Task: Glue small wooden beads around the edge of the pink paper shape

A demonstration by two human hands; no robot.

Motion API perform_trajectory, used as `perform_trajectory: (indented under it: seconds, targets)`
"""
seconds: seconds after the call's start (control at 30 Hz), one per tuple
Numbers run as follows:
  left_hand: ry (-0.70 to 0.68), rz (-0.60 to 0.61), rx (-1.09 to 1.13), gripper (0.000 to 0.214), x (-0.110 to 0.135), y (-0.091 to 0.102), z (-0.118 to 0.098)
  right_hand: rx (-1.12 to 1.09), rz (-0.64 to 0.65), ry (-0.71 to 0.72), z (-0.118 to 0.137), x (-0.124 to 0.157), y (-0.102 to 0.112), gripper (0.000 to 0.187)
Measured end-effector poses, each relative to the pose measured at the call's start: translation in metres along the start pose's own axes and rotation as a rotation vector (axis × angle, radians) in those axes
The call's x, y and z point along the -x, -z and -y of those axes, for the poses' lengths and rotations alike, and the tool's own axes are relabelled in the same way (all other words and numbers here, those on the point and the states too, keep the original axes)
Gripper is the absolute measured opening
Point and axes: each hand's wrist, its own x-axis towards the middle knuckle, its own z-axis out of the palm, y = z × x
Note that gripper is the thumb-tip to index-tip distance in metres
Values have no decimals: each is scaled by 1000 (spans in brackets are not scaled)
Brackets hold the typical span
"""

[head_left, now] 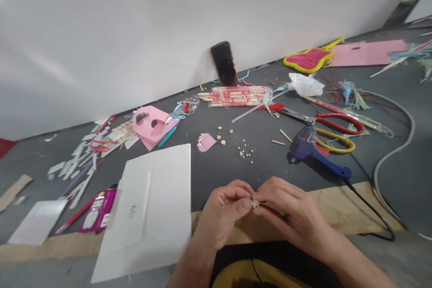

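At the table's near edge, a small flower-like cluster of pale round pieces point(255, 204) is pinched between my two hands. My left hand point(224, 211) has its thumb and fingers closed on the cluster's left side. The fingers of my right hand point(293, 207) close on it from the right. Beyond them lie loose pale round pieces point(245, 154) and several finished-looking little clusters point(223, 142). A pink paper piece point(207, 143) with a dark outline carries more such clusters along its left side. The fingertips partly hide the held cluster.
A blue glue gun point(313, 155) with a black cord lies right of centre, against scissors point(337, 128) with red and yellow handles. White boards point(165, 198) lie left. A phone point(225, 64) leans on the white wall behind packed sticks point(236, 96). Pink cut paper point(153, 123) lies farther left.
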Motion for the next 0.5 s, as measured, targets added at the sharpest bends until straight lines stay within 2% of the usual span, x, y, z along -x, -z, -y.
perform_trajectory:
  seconds: [0.5]
  targets:
    - [27, -29, -4, 14, 0, 0, -1, 16, 16, 18, -2, 1, -1, 11]
